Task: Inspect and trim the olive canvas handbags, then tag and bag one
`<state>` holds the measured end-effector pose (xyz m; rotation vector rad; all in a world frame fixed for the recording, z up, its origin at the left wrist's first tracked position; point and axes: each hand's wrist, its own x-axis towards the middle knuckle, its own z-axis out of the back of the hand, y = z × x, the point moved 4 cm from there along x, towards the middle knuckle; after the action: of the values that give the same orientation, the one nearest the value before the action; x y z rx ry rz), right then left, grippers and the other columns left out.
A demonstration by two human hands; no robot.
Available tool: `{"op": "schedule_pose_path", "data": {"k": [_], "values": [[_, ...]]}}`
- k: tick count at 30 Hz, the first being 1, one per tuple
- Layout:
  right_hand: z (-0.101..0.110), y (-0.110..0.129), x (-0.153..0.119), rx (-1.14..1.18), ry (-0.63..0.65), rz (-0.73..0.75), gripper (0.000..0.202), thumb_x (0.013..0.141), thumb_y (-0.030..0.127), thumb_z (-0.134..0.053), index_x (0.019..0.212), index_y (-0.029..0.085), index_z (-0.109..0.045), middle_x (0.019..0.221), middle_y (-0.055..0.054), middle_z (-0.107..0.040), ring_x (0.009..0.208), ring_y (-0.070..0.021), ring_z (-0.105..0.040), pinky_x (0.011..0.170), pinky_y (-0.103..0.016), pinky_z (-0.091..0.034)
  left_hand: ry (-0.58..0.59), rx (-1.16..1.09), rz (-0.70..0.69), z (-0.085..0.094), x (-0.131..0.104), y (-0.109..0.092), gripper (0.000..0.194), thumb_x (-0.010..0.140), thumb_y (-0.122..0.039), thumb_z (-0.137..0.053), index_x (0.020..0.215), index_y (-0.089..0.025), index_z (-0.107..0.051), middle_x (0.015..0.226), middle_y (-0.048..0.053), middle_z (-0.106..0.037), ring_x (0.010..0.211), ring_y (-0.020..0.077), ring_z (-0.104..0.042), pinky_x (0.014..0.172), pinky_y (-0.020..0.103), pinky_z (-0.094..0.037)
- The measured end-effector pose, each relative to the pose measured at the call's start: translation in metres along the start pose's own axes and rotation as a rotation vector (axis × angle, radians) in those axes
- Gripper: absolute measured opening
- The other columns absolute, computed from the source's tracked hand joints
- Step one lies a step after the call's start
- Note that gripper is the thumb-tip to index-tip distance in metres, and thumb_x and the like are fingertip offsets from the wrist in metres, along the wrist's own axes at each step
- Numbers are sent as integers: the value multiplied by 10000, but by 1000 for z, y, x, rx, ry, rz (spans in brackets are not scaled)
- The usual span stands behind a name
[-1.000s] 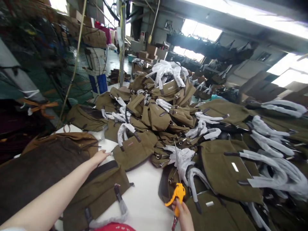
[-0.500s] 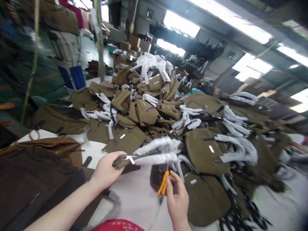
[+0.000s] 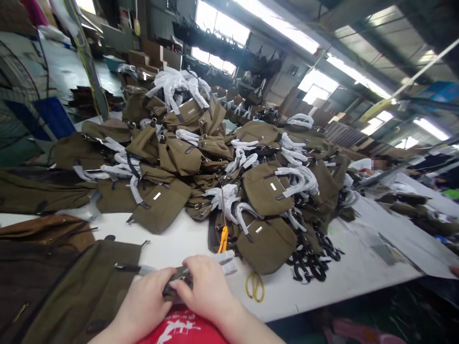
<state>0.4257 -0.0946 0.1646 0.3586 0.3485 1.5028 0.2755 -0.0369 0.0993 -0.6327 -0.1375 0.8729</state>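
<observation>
Close to my body, both hands grip an olive handbag (image 3: 176, 276), of which little shows between the fingers. My left hand (image 3: 146, 294) is closed on its left side. My right hand (image 3: 205, 285) bends over its top, fingers pressed down on it. White-wrapped handles (image 3: 226, 262) stick out past the right hand. A tool with orange handles (image 3: 223, 239) hangs on a cord just beyond, apart from my hands. Yellow-handled scissors (image 3: 255, 287) lie on the table right of my right hand.
A large heap of olive bags (image 3: 182, 153) with white-wrapped handles covers the white table (image 3: 362, 253). Dark and brown bags (image 3: 46, 234) lie at the left. Black rings of strap (image 3: 311, 263) sit near the front right edge. Another person (image 3: 382, 163) is at the far right.
My right hand has left the orange-handled tool and come to the bag. The bag has moved down toward my body. My view has swung to the right.
</observation>
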Motion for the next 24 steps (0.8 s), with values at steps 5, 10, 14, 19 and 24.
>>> {"op": "schedule_pose_path", "data": {"k": [5,10,14,19,24], "values": [[-27,-13,-3,7,142,-74,445,941,546,-454,872,182,-702,861,-104,-741,785,-242,-668,689,-320,-447,43,19,-1,-10,-6,-7,204,836,-258,-528,1002,-236,-644,998,64,-723,935,243,-669,817,347,-455],[-30,-29,-9,296,144,-26,192,879,339,-613,980,220,-724,839,-11,-730,723,-143,-621,664,-233,-424,45,53,44,-12,-5,-2,230,880,-358,-523,1048,-252,-639,1053,68,-720,950,249,-676,794,323,-455],[-33,-39,-12,474,129,-80,179,849,223,-627,989,220,-738,849,4,-721,737,-122,-612,689,-207,-442,53,70,11,-17,-2,0,245,889,-382,-515,1059,-267,-649,1067,61,-723,946,245,-681,798,315,-470],[-27,-56,-14,420,80,-127,143,816,206,-665,914,221,-767,918,-21,-740,851,-145,-650,778,-220,-460,64,151,-60,-28,-2,17,368,866,-323,-496,1198,-253,-638,1204,80,-692,1051,253,-672,928,353,-500],[-32,-73,-14,438,261,-201,132,764,245,-727,883,233,-783,804,2,-761,729,-138,-662,643,-200,-449,79,248,-113,-40,-6,39,464,816,-283,-493,1251,-252,-650,1268,62,-661,1125,254,-650,1001,372,-511]]}}
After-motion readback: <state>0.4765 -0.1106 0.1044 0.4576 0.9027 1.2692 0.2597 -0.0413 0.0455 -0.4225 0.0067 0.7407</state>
